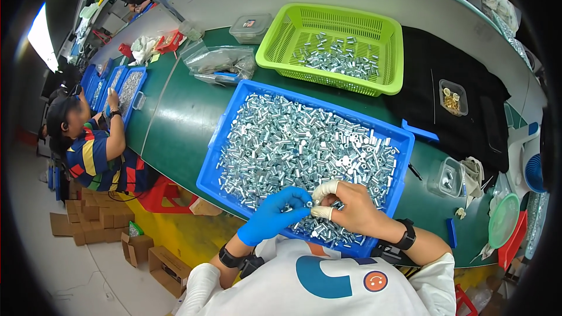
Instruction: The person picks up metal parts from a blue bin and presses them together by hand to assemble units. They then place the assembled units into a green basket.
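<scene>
A blue tray point(211, 158) in front of me holds a thick layer of small silver metal cylinders with flanged ends point(287, 146), which look like rivet nuts. My left hand point(274, 215), in a blue glove, is closed over the tray's near side, its fingertips pinching one rivet nut point(309, 204). Opposite it, my right hand point(351, 208) is bare except for white finger cots on thumb and forefinger. Those two fingertips meet at the same rivet nut. More metal pieces partly show beneath the right hand's curled fingers; whether they are held there is hidden.
Behind the tray stands a green basket point(272, 52) with fewer metal pieces. Plastic bags point(222, 64) and a lidded box point(250, 28) lie left of it. On the right are a black cloth point(421, 70) and a clear container point(448, 177). A co-worker point(96, 152) sits at left.
</scene>
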`<state>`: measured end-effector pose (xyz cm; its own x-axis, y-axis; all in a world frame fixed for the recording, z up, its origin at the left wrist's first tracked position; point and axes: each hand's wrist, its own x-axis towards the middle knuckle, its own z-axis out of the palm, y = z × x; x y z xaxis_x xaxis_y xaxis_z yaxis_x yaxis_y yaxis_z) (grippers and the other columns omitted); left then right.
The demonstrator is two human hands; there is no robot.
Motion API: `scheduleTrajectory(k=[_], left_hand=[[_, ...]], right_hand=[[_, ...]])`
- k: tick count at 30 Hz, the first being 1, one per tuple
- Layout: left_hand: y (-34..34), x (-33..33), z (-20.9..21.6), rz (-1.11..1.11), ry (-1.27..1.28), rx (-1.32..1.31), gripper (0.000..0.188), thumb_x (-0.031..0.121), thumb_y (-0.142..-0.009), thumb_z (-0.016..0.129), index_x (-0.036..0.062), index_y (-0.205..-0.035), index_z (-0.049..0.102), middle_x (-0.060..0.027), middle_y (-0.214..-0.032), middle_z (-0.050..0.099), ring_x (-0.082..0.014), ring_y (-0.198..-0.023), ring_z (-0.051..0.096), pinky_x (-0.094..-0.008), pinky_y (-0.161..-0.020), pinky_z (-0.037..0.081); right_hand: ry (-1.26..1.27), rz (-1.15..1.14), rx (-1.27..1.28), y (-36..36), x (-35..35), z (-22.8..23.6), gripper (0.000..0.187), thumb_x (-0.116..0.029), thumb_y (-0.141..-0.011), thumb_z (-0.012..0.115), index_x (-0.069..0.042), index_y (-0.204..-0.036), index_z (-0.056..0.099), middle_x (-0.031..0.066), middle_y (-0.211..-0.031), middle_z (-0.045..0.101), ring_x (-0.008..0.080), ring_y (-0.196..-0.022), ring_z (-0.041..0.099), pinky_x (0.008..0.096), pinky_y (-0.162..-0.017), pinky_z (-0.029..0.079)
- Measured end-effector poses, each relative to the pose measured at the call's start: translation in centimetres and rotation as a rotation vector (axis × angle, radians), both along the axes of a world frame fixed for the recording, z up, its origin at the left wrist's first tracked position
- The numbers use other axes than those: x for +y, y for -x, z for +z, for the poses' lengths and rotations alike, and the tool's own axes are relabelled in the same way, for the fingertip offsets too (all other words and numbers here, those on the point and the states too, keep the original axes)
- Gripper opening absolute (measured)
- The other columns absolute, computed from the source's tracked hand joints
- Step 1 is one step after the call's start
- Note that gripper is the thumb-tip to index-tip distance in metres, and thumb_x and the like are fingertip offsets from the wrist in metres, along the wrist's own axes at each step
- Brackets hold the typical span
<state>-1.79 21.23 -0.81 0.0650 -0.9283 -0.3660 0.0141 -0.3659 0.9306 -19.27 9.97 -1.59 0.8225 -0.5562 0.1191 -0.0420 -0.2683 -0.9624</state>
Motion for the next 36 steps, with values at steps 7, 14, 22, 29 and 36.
scheduleTrajectory(k=[7,14,22,29,36], left_hand=[[0.1,0.4,-4.3,-0.045,0.311,-0.080,0.020,0.010,-0.087,0.060,0.0051,-0.106,0.055,-0.0029,-0.082,0.055,-0.0074,-0.064,0.049,-0.0207,-0.057,0.039],[-1.6,-0.9,-1.0,0.250,-0.075,0.541,0.020,0.018,-0.088,0.059,0.0048,-0.104,0.060,-0.0031,-0.066,0.055,-0.0106,-0.051,0.048,-0.0233,-0.046,0.035],[-3.5,-5.2,-0.2,-0.098,0.426,-1.090,0.015,0.019,-0.086,0.060,0.0137,-0.099,0.065,-0.0093,-0.067,0.063,-0.0242,-0.055,0.060,-0.0345,-0.049,0.045],[-3.6,-5.7,-1.1,-0.336,0.400,-1.265,0.016,0.022,-0.084,0.060,0.0190,-0.099,0.065,-0.0085,-0.073,0.064,-0.0279,-0.060,0.062,-0.0383,-0.050,0.046],[-3.8,-6.3,-1.2,-0.444,0.378,-1.394,0.017,0.017,-0.084,0.056,0.0191,-0.100,0.063,-0.0074,-0.068,0.063,-0.0270,-0.058,0.062,-0.0379,-0.048,0.046]], right_hand=[[0.286,0.092,-0.055,-0.6,0.1,0.4,0.027,-0.012,-0.072,0.075,-0.004,-0.095,0.062,0.0082,-0.078,0.061,0.0198,-0.067,0.061,0.0291,-0.061,0.050],[0.388,0.057,0.080,-2.5,-4.1,-1.5,0.026,-0.015,-0.076,0.070,-0.004,-0.098,0.062,0.0112,-0.078,0.058,0.0295,-0.073,0.059,0.0390,-0.066,0.049],[0.666,0.161,0.325,-4.8,-5.8,-1.3,0.020,-0.015,-0.075,0.069,-0.003,-0.089,0.062,0.0112,-0.088,0.055,0.0290,-0.085,0.057,0.0396,-0.070,0.050],[0.580,0.073,0.288,-4.8,-5.2,-1.6,0.018,-0.014,-0.075,0.069,-0.002,-0.085,0.061,0.0118,-0.084,0.056,0.0297,-0.083,0.057,0.0401,-0.070,0.050],[0.592,0.092,0.307,-4.8,-5.6,-1.5,0.017,-0.016,-0.076,0.068,-0.002,-0.083,0.062,0.0126,-0.084,0.057,0.0305,-0.083,0.058,0.0397,-0.071,0.050]])
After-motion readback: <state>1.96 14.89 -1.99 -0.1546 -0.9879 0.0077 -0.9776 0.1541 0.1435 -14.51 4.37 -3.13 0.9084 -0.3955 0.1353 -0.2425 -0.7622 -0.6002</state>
